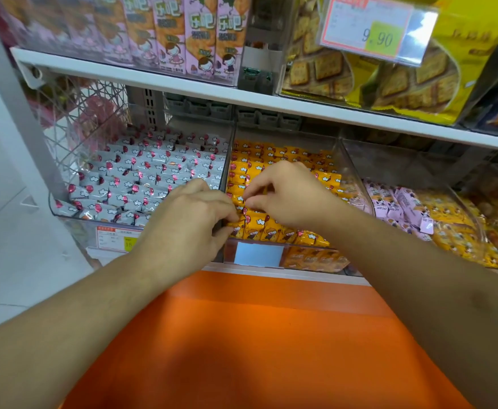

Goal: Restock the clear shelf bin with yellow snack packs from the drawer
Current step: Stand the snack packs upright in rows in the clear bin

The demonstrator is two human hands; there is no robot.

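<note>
Both hands are observed over the near end of the clear shelf bin (pixel 338 160), which is filled with yellow snack packs (pixel 274 156) in rows. The left hand (pixel 187 219) is curled, fingertips pinching a near-row pack. The right hand (pixel 286 193) is curled over the packs; its grasp cannot be told, the fingertips being hidden. The bin's front label (pixel 258 255) is blank. The drawer is not visible; an orange surface (pixel 256 335) fills the near view.

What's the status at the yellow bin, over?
Left hand and right hand both pinching yellow snack packs at the clear bin front. Bin nearly full. Nothing blocking.
</note>
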